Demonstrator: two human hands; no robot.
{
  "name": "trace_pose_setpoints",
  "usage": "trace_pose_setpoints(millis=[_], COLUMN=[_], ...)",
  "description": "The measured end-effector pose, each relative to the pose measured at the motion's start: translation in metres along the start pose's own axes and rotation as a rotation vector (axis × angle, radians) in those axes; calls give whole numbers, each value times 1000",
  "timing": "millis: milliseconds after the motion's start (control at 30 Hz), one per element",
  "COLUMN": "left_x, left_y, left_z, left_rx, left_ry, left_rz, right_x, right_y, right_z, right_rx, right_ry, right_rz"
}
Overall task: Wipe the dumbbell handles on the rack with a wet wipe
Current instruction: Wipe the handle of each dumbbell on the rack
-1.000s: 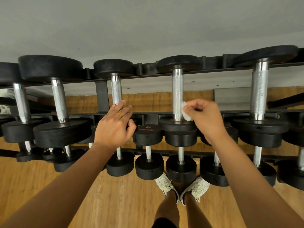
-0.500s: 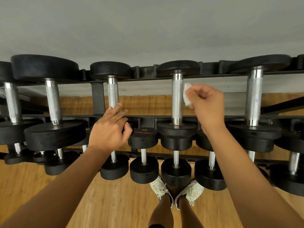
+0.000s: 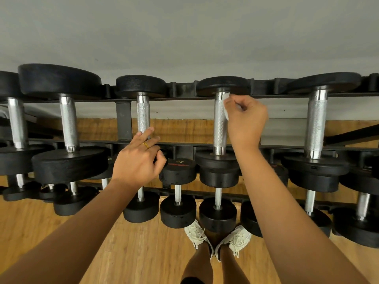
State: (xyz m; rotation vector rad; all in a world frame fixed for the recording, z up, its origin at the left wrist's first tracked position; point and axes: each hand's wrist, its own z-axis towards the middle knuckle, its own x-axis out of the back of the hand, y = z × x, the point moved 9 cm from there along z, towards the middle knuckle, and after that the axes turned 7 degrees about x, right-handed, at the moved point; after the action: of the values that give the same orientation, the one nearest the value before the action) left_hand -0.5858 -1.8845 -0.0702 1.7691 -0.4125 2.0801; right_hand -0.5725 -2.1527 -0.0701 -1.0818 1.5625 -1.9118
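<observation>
Nearest lay the honey-coloured wooden plank floor (image 3: 102, 253), and over it the lower tier of small black round-headed dumbbells (image 3: 178, 208). Above these the left hand (image 3: 139, 160) rested with relaxed, nearly straight fingers on the slim knurled handle (image 3: 143, 113) of a neighbouring dumbbell, holding nothing. Further on, the right hand (image 3: 246, 121) pinched a crumpled white wet wipe (image 3: 226, 105) against the right flank of the knurled silver steel handle (image 3: 219, 128). That handle's long axis ran straight away from the person, across the rails of the black steel rack (image 3: 123, 119). The wipe sat at the handle's far end, just under the matte black rubbery far head (image 3: 223, 86), so the bare cross-hatched length lay back toward the body; a return stroke would likely pull along that axis. The right hand was plainly the nearer one. A thicker steel handle (image 3: 316, 119) waited to its right.
</observation>
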Motion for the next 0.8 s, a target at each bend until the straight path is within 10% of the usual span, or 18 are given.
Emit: trace_pose_setpoints(millis=[800], left_x=[-8], left_y=[1], left_z=[-4], left_rx=[-82], left_ry=[-67], left_rz=[-1], right_x=[7], right_y=[4], right_z=[-14], right_rx=[26], right_ry=[-186], right_rz=[-101])
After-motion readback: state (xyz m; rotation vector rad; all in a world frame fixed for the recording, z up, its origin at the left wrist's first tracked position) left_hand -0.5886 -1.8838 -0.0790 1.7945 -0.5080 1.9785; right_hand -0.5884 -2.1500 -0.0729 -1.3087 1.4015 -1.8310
